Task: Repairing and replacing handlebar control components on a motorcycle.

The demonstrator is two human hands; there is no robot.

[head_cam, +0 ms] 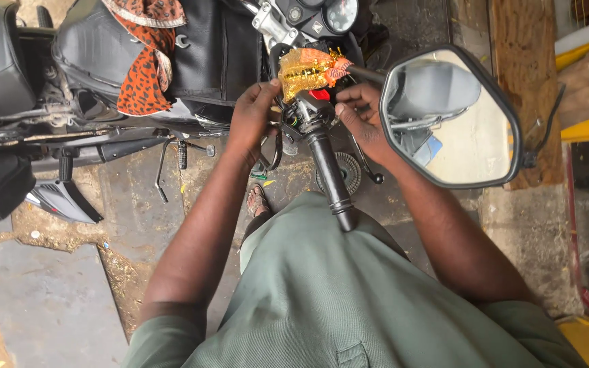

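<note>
Flanking the switch housing (306, 112), left hand (252, 116) and right hand (357, 116).

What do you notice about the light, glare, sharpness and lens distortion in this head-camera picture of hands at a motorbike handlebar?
Head view: soft, even daylight with no hard shadows; the mirror reflects a pale, washed-out patch; the left hand, right hand and handlebar grip look sharp; the gold cloth glints slightly; the wide lens bends edges and enlarges the green shirt near the camera.
</note>
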